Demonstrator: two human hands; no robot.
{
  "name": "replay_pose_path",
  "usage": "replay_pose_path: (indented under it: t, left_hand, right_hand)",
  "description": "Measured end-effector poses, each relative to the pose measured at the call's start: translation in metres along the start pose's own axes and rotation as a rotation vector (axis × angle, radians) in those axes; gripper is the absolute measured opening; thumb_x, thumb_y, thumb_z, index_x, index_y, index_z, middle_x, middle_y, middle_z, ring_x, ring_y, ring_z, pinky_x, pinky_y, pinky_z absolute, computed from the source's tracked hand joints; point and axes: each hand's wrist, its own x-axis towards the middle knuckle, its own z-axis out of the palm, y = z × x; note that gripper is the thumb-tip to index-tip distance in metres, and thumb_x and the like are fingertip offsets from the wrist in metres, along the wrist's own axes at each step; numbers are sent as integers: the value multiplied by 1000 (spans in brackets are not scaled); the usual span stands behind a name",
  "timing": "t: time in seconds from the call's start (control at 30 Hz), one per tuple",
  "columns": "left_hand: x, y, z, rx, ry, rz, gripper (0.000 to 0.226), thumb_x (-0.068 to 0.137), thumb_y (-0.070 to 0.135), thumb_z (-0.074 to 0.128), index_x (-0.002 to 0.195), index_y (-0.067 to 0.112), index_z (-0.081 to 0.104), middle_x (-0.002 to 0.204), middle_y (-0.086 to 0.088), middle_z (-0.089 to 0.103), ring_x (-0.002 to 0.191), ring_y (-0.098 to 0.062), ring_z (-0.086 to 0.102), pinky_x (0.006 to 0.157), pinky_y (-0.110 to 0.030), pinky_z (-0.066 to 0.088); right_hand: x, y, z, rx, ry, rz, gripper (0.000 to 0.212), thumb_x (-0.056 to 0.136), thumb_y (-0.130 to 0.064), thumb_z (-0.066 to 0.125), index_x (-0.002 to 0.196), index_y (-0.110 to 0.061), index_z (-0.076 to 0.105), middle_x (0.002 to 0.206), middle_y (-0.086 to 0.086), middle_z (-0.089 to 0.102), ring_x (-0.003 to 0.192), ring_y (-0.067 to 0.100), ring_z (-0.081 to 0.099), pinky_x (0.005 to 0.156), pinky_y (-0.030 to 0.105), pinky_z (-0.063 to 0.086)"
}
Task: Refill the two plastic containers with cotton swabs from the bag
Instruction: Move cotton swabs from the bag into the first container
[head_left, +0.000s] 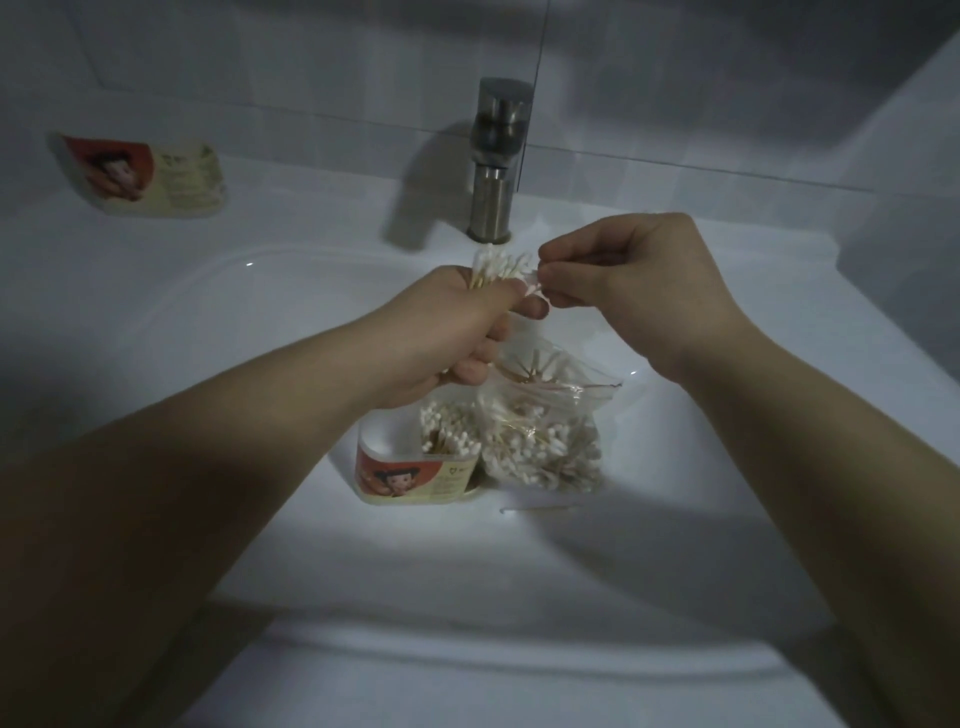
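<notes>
Sink (675, 519), dim light. Both bare forearms reach in from the near edge over the basin.

Container (410, 475) stands upright in the basin below the left forearm, red-and-cream label facing the camera. Its right part is packed with swabs (447, 426) standing on end; its left part shows white and bare. Bag (545, 436), clear plastic, sits just right of the container and touches it. It is full of swabs lying at all angles, and its crumpled mouth rises toward the left hand. Whether that hand touches the bag: cannot tell. A thin white stick (535, 508) lies in the basin just in front of the bag.

Left hand (457, 332), above the bag: fingers (530, 309) clenched round a bundle (496, 265) of swabs, cotton tips fanning out beyond the fist toward the faucet.

Right hand (623, 270), level with the left and just beside it: thumb and fingertips pinched together on the tips at the bundle's right edge, other fingers curled in.

Faucet (493, 166), brushed metal, stands behind the hands. Second container (140, 174), same label, sits far left on the tabletop (311, 197), well apart from the basin; contents not visible.
</notes>
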Motion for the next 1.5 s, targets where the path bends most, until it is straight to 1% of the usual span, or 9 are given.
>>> replay_pose_path:
  t: [0.3, 0.57, 0.8, 0.97, 1.07, 1.13, 1.27, 1.33, 1.5]
  left_hand:
    - [4, -12, -1, 39, 51, 34, 34, 103, 40, 56, 76, 22, 47, 60, 5, 32, 47, -10, 27, 46, -25, 24]
    - [15, -21, -5, 18, 122, 136, 36, 95, 47, 67, 107, 14, 70, 59, 9, 43, 46, -7, 41, 45, -20, 35]
    - [13, -18, -4, -116, 200, 147, 25, 96, 37, 69, 96, 14, 61, 61, 4, 36, 47, -11, 30, 42, -21, 28]
    - [10, -16, 1, -155, 170, 147, 25, 96, 36, 69, 87, 14, 62, 66, 0, 36, 46, -10, 29, 43, -23, 26]
    - [8, -12, 2, -149, 225, 134, 20, 100, 30, 62, 94, 12, 67, 69, -1, 44, 46, -9, 33, 43, -21, 28]
    - [8, -7, 2, -193, 283, 104, 19, 102, 23, 54, 87, 15, 62, 64, 1, 50, 50, -10, 37, 41, -20, 27]
    - [8, 2, 0, -295, 339, 97, 19, 103, 17, 46, 86, 16, 54, 60, 3, 52, 53, -11, 47, 46, -23, 36]
    - [7, 3, 0, -287, 308, 116, 17, 105, 17, 44, 92, 16, 56, 58, 5, 45, 52, -11, 47, 50, -25, 41]
    - [4, -1, 3, -234, 200, 98, 15, 107, 21, 45, 99, 19, 57, 57, 8, 45, 49, -9, 45, 50, -23, 46]
  right_hand:
    - [1, 3, 2, -10, -15, 57, 31, 84, 8, 66, 85, -21, 77, 84, 0, 76, 78, 12, 68, 71, 21, 54]
    - [-6, 0, 10, 220, -28, 107, 19, 84, 11, 72, 88, -7, 71, 80, 13, 72, 72, 20, 74, 78, 30, 61]
    - [-8, -3, 12, 222, -36, 116, 14, 81, 11, 76, 84, -1, 69, 76, 20, 73, 68, 25, 73, 68, 31, 61]
    - [-12, -3, 17, 86, -63, 30, 17, 79, 10, 78, 86, 4, 64, 74, 24, 69, 73, 43, 72, 74, 55, 62]
    - [-12, -1, 17, 79, -109, 77, 18, 82, 3, 79, 83, -1, 61, 74, 20, 70, 77, 40, 74, 74, 48, 64]
    - [-9, 1, 15, -87, -171, 89, 14, 85, -10, 80, 80, -6, 67, 75, 13, 75, 74, 28, 76, 76, 41, 64]
    - [-10, 5, 11, -703, -383, -20, 8, 87, -23, 70, 87, -24, 78, 74, -12, 71, 77, 5, 69, 74, 23, 55]
    - [-12, 7, 14, -836, -453, -53, 13, 87, -28, 68, 96, -27, 78, 81, -18, 67, 87, 5, 66, 77, 19, 48]
    - [-14, 14, 21, -1008, -476, -94, 34, 91, -45, 61, 118, -26, 71, 106, -6, 71, 90, 16, 62, 79, 24, 47]
